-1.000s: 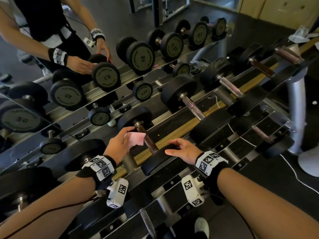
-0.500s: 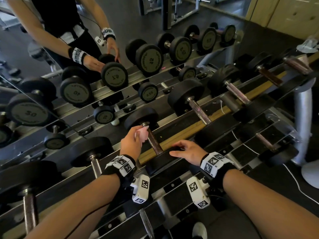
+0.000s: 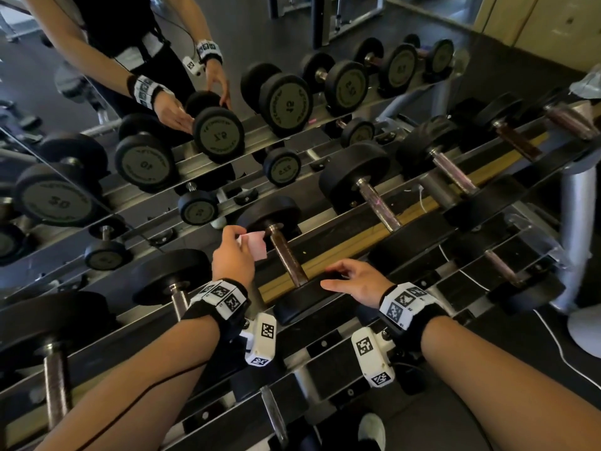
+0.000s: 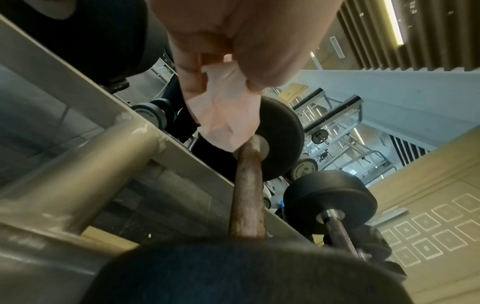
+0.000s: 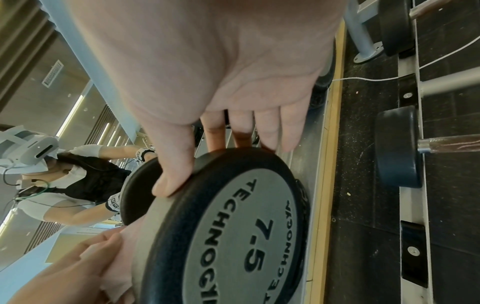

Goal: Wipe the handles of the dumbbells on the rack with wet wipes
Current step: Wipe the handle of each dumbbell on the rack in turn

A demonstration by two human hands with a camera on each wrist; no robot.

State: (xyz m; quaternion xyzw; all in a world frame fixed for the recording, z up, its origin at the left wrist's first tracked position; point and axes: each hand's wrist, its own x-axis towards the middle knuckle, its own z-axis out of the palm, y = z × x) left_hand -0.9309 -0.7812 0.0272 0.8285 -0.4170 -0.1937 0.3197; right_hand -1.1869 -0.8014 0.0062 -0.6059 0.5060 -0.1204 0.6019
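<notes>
My left hand (image 3: 239, 239) pinches a crumpled pale pink wet wipe (image 3: 254, 246) between thumb and fingers. The wipe's lower tip (image 4: 228, 142) touches the far end of a rusty brown dumbbell handle (image 3: 287, 258), just below the far black head (image 3: 270, 209). This handle (image 4: 248, 185) runs down to the near head (image 3: 302, 301), marked 7.5 (image 5: 233, 226). My right hand (image 3: 338, 275) clasps that near head's rim. Its thumb (image 5: 171, 174) is on the front edge and its fingers (image 5: 270, 131) reach over the back. The left hand with the wipe (image 5: 119, 267) shows beside the head.
More dumbbells lie on the rack to the right (image 3: 377, 203) and left (image 3: 177, 288). Others lie on a lower tier (image 3: 500, 268). A mirror (image 3: 97, 177) behind the rack reflects me and the weights. A grey rack post (image 3: 579, 216) and a white cable (image 3: 553, 336) are at the right.
My left hand has drawn the wipe up the handle toward the far head, and the wipe now hangs at the handle's far end. My right hand stays on the near head.
</notes>
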